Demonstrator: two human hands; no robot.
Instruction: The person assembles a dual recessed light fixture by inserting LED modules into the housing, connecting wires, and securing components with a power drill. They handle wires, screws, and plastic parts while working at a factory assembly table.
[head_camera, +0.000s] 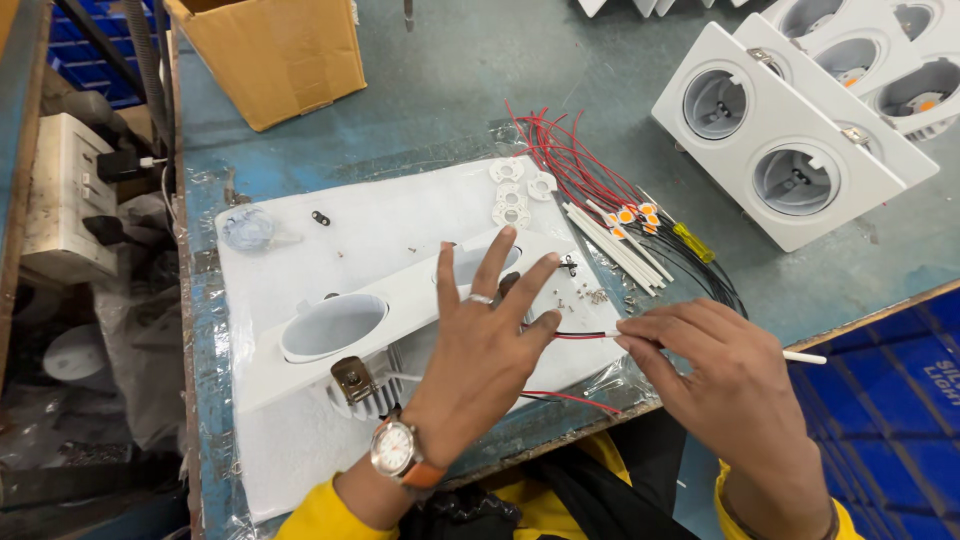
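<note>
The left hand (487, 345) lies flat with fingers spread on a white twin-hole lamp housing (400, 315), gripping nothing — its palm simply presses the smooth painted frame, which rests slantwise on a plastic-wrapped white board (300, 240). A ring sits on one finger, and a round watch with an orange strap (398, 450) wraps the wrist. Under the housing's near end shows a ribbed metal heat sink (365, 395) with a brass-coloured spring clip.

The right hand (725, 375) pinches a thin white sleeve tube (800, 356) between thumb and fingertips, just where a red wire (580, 335) enters it; the tube's far end pokes out past the hand.

Beyond the fingers lie a bundle of red and black wires (580, 160), a row of white tubes (615, 245), four small orange-centred chips (628, 215), three white ring holders (512, 195) and a yellow-handled screwdriver (692, 242). Tiny screws (590, 295) are scattered nearby.

At the upper right, three finished twin housings (790, 140) overlap on the worn blue-green table (450, 80). A plain brown cardboard box (275, 50) stands at the top left.
</note>
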